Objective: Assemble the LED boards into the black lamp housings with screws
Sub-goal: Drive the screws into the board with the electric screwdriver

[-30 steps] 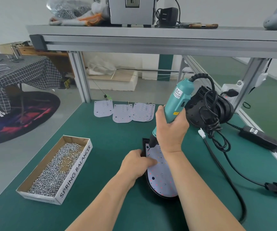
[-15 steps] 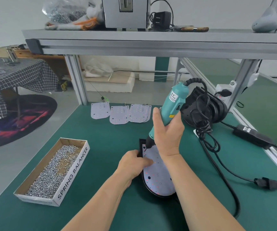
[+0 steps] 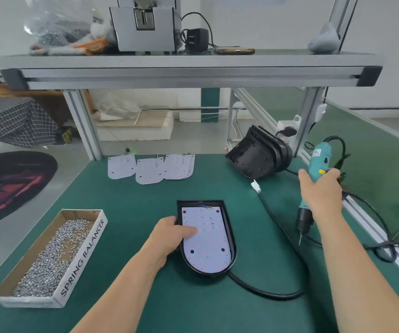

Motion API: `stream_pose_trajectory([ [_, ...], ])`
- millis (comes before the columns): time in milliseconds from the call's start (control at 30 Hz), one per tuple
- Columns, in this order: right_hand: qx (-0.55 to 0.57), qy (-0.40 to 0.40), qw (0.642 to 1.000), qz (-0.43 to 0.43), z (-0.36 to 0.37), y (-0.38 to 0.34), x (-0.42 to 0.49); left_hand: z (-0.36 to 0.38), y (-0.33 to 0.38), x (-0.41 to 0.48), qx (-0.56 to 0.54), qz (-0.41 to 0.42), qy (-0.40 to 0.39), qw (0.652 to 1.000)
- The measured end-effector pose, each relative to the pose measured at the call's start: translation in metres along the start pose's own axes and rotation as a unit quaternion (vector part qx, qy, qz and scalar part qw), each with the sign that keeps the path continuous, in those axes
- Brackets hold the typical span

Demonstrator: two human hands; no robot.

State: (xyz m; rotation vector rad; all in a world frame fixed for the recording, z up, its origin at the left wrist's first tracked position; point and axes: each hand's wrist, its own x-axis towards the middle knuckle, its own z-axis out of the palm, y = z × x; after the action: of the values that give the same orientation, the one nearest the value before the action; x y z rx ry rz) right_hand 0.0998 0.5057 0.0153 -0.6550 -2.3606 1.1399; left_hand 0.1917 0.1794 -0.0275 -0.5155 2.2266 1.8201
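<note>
Bench view, with clock directions taken from the black lamp housing (image 3: pixel 200 203) lying flat at the centre of the green mat (image 3: pixel 131 212). An LED board (image 3: pixel 209 246) sits inside the housing, its rounded end toward 6 o'clock and its square end toward 12 o'clock, with red and orange points visible across its face.

The left hand (image 3: pixel 173 234) comes in from 8 o'clock. Its fingers (image 3: pixel 192 230) reach over the left rim and lie flat on the board, neither curled nor pinching.

The right hand (image 3: pixel 321 192) is well apart from the housing at 3 o'clock, wrapped firmly round the teal electric screwdriver (image 3: pixel 319 156). The tool is held nearly upright with its black nose and bit (image 3: pixel 300 240) pointing down. Whether the bit touches the mat cannot be told.

A black cable (image 3: pixel 270 294) leaves the housing's rounded end, loops toward 4 o'clock and runs up to a white connector (image 3: pixel 255 186) at 1 o'clock.

A cardboard box (image 3: pixel 83 258) printed SPRING BALANCER lies at 9 o'clock, filled with loose screws (image 3: pixel 49 258).

Spare LED boards (image 3: pixel 150 168) lie in an overlapping row at 11 o'clock.

A stack of empty black housings (image 3: pixel 258 156) stands tilted on edge at 1 o'clock, near the bench's far right post.

An aluminium shelf (image 3: pixel 188 60) spans the bench at 12 o'clock
</note>
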Motion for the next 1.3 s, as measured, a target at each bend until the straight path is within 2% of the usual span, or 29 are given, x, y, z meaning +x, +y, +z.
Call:
stream_pose_trajectory([
  [167, -0.176, -0.09, 0.98, 0.027, -0.019, 0.033, 0.011, -0.003, -0.005, 0.006, 0.009, 0.0, 0.004, 1.0],
  [333, -0.214, -0.079, 0.974, 0.004, -0.015, 0.044, -0.004, -0.001, -0.004, 0.004, 0.006, 0.007, 0.014, 1.0],
  [400, -0.25, -0.042, 0.965, -0.074, -0.014, 0.042, -0.015, 0.0, -0.004, 0.002, 0.001, 0.011, 0.019, 1.0],
  [500, -0.281, 0.008, 0.925, -0.257, -0.011, 0.029, -0.038, 0.0, -0.004, 0.002, 0.003, 0.018, 0.025, 1.0],
  [567, -0.279, -0.065, 0.92, -0.268, -0.005, 0.02, -0.06, 0.0, -0.004, 0.002, 0.001, 0.02, 0.022, 1.0],
  [667, -0.373, -0.191, 0.888, -0.188, 0.005, 0.014, -0.085, 0.002, -0.004, 0.001, -0.006, 0.022, 0.019, 1.0],
  [833, -0.205, -0.339, 0.915, -0.08, 0.008, -0.004, -0.111, 0.012, -0.002, -0.004, -0.028, 0.044, 0.017, 0.998],
  [967, -0.037, -0.421, 0.906, -0.025, 0.016, -0.011, -0.132, 0.03, 0.003, -0.008, -0.036, 0.062, -0.045, 0.996],
  [1067, 0.075, -0.455, 0.885, 0.068, 0.017, -0.003, -0.128, 0.04, 0.004, -0.004, -0.076, 0.072, -0.105, 0.989],
  [1133, 0.143, -0.463, 0.867, 0.119, 0.013, 0.0, -0.128, 0.045, 0.005, -0.003, -0.111, 0.076, -0.109, 0.985],
  [1167, 0.173, -0.455, 0.865, 0.125, 0.012, 0.001, -0.128, 0.047, 0.005, -0.001, -0.119, 0.076, -0.087, 0.986],
  [1300, 0.304, -0.347, 0.88, 0.113, 0.002, -0.003, -0.118, 0.05, -0.002, 0.009, -0.175, 0.086, 0.034, 0.98],
])
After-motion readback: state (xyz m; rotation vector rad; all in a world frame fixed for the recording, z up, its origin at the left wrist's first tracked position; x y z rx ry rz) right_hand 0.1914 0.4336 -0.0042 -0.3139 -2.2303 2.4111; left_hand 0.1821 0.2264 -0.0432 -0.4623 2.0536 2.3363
